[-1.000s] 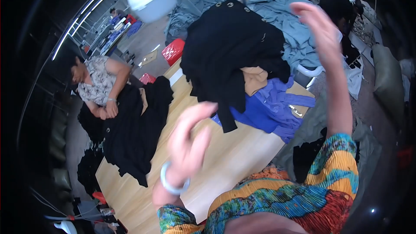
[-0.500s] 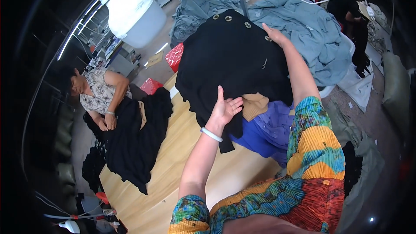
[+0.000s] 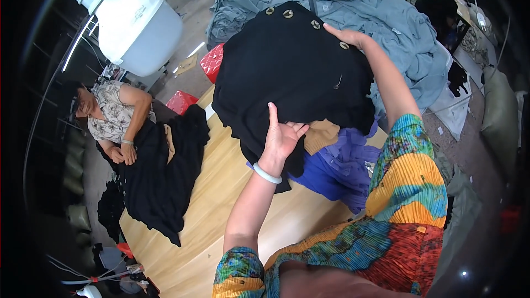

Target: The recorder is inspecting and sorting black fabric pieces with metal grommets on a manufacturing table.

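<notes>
Nearest, two forearms in bright patterned sleeves come up from the lower edge over the wooden tabletop (image 3: 221,198). Left hand (image 3: 281,135), pale bracelet (image 3: 267,174) on the wrist, is pressed against the near lower edge of the black garment (image 3: 292,72), fingers spread, thumb up; grip loose and open, flat on the cloth, not pinching. Black garment is draped on top of the clothes pile, mid-tabletop, with round buttons along its far edge. Under it, a tan piece (image 3: 323,135) and a blue garment (image 3: 331,171) stick out toward the near side. Right hand (image 3: 345,36) reaches to the far edge of the black garment by the buttons, fingers on the cloth; how tightly that grip closes cannot be told. Left, another person (image 3: 113,118) sits with black cloth (image 3: 160,176) hanging off the tabletop. Beyond the pile, grey-blue garments (image 3: 397,27). Far left, white lamp (image 3: 138,25).
</notes>
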`<action>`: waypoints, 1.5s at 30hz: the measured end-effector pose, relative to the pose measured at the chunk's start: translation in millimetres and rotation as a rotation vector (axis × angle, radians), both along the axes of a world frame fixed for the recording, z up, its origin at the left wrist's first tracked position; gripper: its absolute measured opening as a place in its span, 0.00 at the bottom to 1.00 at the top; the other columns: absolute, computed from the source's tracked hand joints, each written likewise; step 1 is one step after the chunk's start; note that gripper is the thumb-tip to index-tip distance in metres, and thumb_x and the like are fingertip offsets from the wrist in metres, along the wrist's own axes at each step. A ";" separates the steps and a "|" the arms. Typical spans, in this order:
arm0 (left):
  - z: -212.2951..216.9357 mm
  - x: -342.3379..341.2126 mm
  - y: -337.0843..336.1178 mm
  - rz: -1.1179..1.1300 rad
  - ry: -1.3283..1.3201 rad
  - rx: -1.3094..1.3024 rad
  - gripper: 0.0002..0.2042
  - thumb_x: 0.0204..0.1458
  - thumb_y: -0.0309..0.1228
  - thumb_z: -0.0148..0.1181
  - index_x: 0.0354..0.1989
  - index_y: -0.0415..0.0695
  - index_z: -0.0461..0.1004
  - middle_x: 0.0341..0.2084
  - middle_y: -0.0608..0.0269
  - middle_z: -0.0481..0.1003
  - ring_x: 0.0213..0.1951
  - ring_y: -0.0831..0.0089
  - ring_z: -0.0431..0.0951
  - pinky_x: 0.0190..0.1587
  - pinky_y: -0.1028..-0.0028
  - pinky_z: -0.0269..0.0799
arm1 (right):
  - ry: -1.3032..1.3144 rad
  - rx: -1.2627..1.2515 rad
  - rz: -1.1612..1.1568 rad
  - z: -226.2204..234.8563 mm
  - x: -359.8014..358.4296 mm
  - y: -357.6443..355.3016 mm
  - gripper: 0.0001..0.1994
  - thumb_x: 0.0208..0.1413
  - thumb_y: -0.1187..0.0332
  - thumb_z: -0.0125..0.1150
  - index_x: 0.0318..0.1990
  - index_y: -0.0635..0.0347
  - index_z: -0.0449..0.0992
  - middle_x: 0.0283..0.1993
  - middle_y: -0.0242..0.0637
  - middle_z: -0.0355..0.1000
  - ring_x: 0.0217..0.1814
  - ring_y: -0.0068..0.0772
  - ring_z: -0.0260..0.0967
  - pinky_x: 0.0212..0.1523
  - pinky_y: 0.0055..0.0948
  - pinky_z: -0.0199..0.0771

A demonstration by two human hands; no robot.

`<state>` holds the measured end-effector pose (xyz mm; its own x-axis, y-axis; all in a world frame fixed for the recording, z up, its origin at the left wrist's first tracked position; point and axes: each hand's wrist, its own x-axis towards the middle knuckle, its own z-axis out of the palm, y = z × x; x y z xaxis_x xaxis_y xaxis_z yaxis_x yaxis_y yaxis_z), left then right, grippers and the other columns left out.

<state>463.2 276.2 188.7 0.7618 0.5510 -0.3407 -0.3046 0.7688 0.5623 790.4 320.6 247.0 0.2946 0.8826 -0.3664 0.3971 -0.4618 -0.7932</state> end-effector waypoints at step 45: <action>177.6 -211.4 -58.9 0.262 -0.611 0.519 0.20 0.54 0.39 0.43 0.49 0.36 0.62 0.47 0.51 0.66 0.47 0.61 0.69 0.52 0.67 0.64 | 0.762 0.931 0.760 174.1 -339.2 -152.7 0.14 0.47 0.66 0.56 0.39 0.68 0.71 0.36 0.35 0.70 0.39 0.24 0.64 0.43 0.21 0.63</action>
<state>251.8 217.3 366.2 0.5556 0.7085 0.4352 -0.8027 0.3203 0.5031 451.2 167.9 421.0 -0.3548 0.7372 0.5751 -0.3469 0.4674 -0.8131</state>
